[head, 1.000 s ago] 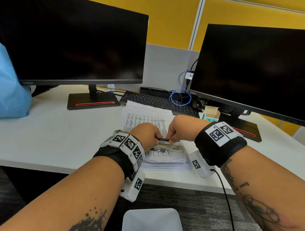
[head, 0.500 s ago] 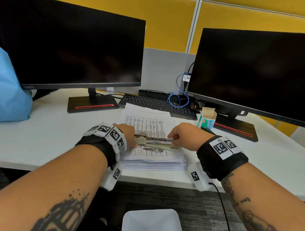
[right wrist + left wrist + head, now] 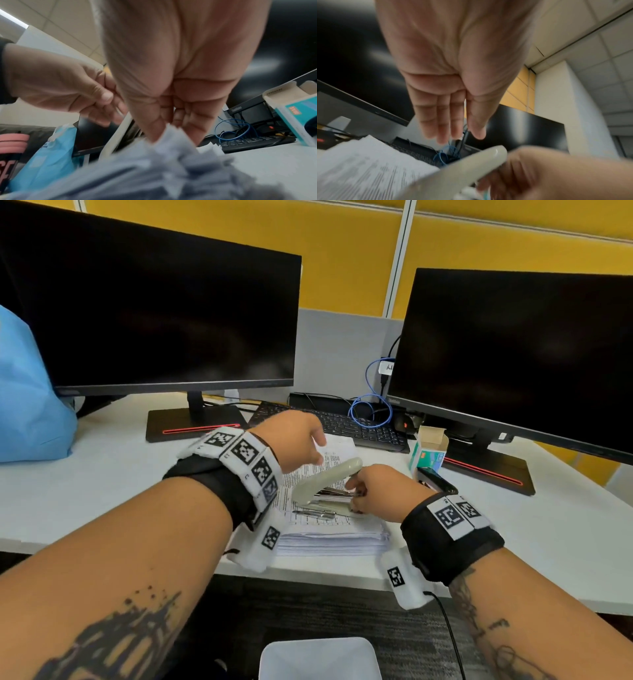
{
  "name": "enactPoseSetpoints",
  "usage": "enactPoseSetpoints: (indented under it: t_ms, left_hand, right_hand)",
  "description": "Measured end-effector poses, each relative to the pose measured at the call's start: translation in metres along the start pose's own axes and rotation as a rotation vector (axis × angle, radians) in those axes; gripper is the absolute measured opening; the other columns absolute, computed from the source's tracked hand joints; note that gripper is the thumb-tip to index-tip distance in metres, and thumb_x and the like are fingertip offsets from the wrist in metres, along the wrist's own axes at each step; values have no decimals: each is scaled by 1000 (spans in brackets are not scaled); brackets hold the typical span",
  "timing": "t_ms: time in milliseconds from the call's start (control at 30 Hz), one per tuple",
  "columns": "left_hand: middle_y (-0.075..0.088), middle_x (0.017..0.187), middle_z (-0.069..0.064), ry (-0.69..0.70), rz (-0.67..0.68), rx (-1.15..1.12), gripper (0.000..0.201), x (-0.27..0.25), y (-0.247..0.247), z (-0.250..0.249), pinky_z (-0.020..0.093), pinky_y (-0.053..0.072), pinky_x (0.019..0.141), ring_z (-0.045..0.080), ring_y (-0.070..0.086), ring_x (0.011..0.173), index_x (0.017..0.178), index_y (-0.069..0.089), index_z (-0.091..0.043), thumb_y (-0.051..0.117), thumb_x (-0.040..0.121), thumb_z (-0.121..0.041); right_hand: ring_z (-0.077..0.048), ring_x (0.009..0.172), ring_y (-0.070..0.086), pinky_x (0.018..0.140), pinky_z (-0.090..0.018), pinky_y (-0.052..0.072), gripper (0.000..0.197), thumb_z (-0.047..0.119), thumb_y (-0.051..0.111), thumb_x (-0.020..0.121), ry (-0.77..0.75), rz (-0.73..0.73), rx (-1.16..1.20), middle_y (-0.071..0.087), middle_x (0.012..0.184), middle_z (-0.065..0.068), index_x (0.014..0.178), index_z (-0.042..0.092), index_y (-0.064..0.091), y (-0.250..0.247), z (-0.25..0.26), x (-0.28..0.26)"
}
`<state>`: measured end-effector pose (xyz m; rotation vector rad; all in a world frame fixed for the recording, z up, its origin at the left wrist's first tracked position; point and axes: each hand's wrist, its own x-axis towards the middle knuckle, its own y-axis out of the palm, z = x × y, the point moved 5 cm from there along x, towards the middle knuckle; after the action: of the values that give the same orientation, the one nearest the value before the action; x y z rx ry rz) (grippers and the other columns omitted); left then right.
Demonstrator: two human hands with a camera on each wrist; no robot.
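Observation:
A beige stapler [image 3: 327, 482] lies on a stack of printed paper [image 3: 329, 537] near the desk's front edge. Its cover [image 3: 471, 169] is swung up and open, baring the metal staple rail. My right hand [image 3: 356, 491] pinches the front end of that rail, fingers curled, and rests on the paper [image 3: 154, 169]. My left hand [image 3: 313, 448] hovers just above the raised cover with straight fingers [image 3: 443, 121] and holds nothing. A small metal piece [image 3: 315, 513] lies on the paper in front of the stapler.
An open teal staple box [image 3: 428, 453] and a black tool [image 3: 436, 479] sit right of the paper. Behind are a keyboard [image 3: 342, 426], a blue cable [image 3: 371, 409] and two dark monitors [image 3: 154, 320]. A blue bag [image 3: 30, 405] stands far left, and a white bin [image 3: 320, 659] sits below the desk.
Both hands were on the flat stapler. The left hand swung the cover up, let go and rose above it. The right hand stayed at the stapler's front end.

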<state>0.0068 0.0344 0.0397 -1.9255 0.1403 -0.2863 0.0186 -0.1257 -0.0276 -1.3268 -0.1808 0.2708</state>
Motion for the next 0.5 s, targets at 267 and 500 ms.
enactPoseSetpoints:
  t_ms: [267,500]
  left_hand:
    - [62,127,-3,78,182,54,43,-12,61,-6,22,39,82,16,57,102,132,58,-29,50,96,-7]
    - [59,135,-2,46,200,-126,45,-19,80,8,27,43,95,18,56,117,138,52,-32,49,96,-15]
  right_hand:
    - [-16,107,58,84,-21,39,56,40,64,90,39,-13,181,61,123,-2,139,16,51,-9,-5,2]
    - [-21,89,54,71,-29,39,42,50,53,95,152,91,136,57,95,-4,110,11,60,18,-8,5]
